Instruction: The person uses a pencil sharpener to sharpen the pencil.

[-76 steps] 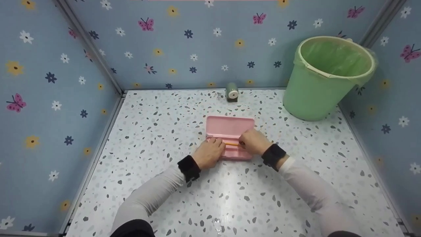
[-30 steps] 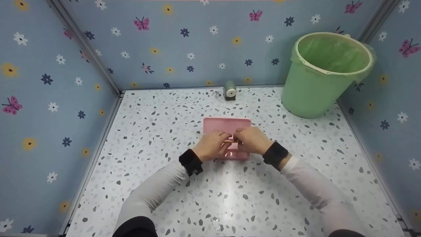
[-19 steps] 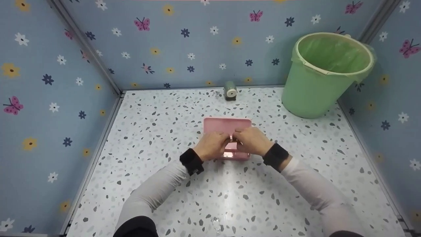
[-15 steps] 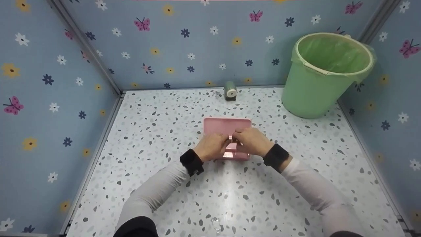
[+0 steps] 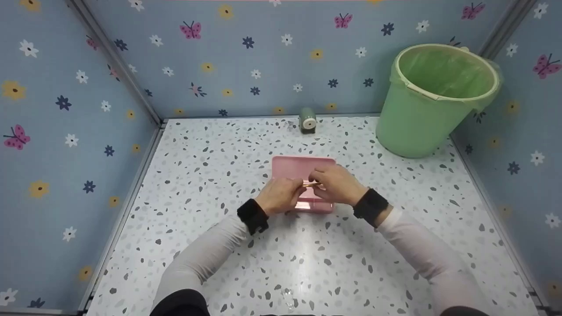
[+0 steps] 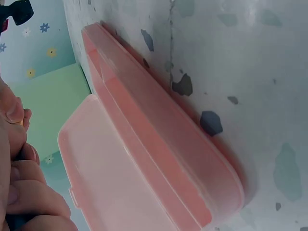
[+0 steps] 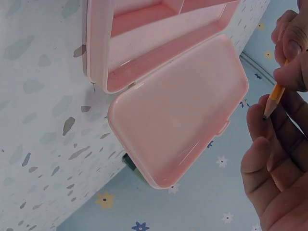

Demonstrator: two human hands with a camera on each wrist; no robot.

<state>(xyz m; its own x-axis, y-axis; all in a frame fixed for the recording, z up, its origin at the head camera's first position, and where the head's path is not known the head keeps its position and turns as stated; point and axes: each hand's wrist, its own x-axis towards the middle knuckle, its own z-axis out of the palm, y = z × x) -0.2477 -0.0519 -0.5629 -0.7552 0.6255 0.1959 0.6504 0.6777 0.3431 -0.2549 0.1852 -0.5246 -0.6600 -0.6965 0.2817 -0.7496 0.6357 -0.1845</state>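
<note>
A short yellow pencil (image 7: 277, 92) with a sharpened dark tip is held above an open pink pencil case (image 5: 290, 165). My left hand (image 5: 279, 195) pinches it between thumb and finger, the other fingers curled in. My right hand (image 5: 339, 184) is close beside it with loosely bent fingers, and the pencil tip overlaps one fingertip in the right wrist view. The case lies on the table, its lid (image 7: 178, 110) folded back away from me. Its compartments (image 6: 144, 139) show bare pink plastic in the wrist views.
A small green sharpener-like device (image 5: 308, 121) with a round white front stands by the back wall. At the back right is a tall green lined bin (image 5: 410, 123). Patterned panels enclose the speckled table (image 5: 210, 175). A clear scrap (image 5: 287, 299) lies near the front.
The pencil was low in the case between both hands and is now raised above it. My left hand has gone from flat on the case to pinching the pencil; my right fingers have loosened.
</note>
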